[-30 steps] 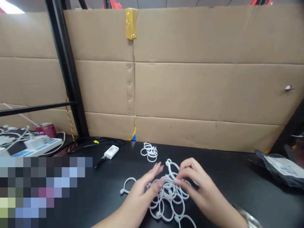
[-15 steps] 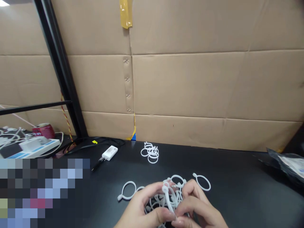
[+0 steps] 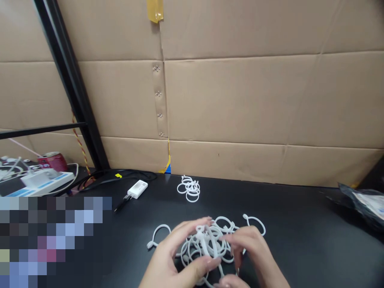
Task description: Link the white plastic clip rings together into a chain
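Observation:
My left hand (image 3: 177, 256) curves round the near side of a loose pile of white plastic rings (image 3: 187, 250). Between its thumb and fingers it holds a white plastic ring (image 3: 204, 242), stood on edge, with a small knobbed clasp at the top. On the pile's right side is my right hand (image 3: 252, 250), its index finger stretched toward the rings and its thumb lower down, apart from it. A single ring (image 3: 160, 226) lies left of my left hand, partly hidden by it. Another single ring (image 3: 256, 220) lies just beyond my right hand.
A smaller cluster of white rings (image 3: 192, 190) lies farther back on the black table (image 3: 300, 240). A white adapter (image 3: 138, 189) with a black plug is left of it. Cardboard (image 3: 240, 100) walls the back. A dark plastic bag (image 3: 360, 204) sits at right, a power strip (image 3: 45, 184) at left.
My right hand's fingers have come apart and its index finger has moved off the held ring. My left hand still holds that ring. The view has shifted slightly.

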Motion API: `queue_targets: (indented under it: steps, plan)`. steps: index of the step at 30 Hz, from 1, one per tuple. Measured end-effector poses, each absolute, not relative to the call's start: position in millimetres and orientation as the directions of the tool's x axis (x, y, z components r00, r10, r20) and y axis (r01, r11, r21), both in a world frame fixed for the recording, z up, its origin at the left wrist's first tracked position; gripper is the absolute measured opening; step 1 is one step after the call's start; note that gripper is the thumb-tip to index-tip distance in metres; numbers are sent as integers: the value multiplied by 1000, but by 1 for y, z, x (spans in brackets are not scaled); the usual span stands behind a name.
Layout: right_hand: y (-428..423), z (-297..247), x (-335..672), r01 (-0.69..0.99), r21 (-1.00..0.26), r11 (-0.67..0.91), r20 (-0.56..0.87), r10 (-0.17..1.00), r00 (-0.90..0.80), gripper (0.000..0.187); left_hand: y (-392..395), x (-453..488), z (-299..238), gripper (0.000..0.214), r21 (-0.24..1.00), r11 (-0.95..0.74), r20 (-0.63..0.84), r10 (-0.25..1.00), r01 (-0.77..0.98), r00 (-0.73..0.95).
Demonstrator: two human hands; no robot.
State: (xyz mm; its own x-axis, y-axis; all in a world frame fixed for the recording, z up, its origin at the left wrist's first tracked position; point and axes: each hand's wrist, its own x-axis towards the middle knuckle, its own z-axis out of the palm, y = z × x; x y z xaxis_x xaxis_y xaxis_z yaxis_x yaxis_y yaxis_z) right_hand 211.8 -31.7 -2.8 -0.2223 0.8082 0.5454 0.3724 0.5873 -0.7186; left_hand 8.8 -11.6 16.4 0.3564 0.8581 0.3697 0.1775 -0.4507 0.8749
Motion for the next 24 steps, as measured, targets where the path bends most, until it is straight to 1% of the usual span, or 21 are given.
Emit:
queue_targets:
  steps: [2,3,5,8,12,14,18,21,24]
  plan:
    - [-26,-2,211,416,-690,592,560,801,-212,60,-11,6,15,43,749,-596,511,798,291,320]
    - [-25,-3,209,446,-677,585,557,804,-209,66,-11,5,14,44,673,-657,574,754,341,319]
    - [-23,-4,207,503,-643,577,543,807,-231,72,-12,4,13,47,544,-735,655,673,404,343]
    - [-26,-7,204,553,-594,585,527,802,-282,74,-13,6,11,47,421,-801,710,583,426,396]
    - [-31,-8,203,561,-541,627,553,767,-325,72,-12,9,11,37,177,-895,789,378,410,485]
    - [-32,-7,202,556,-526,644,577,750,-323,71,-12,9,13,34,82,-903,808,308,422,502]
    - [-33,-4,202,527,-550,648,578,751,-319,68,-13,9,17,31,-26,-883,842,233,468,487]
    - [-34,-2,202,509,-576,639,552,764,-334,65,-15,9,19,33,-44,-864,843,238,502,483]
    - [-36,-1,203,486,-610,626,518,779,-354,62,-16,9,16,35,-34,-862,831,257,506,494]
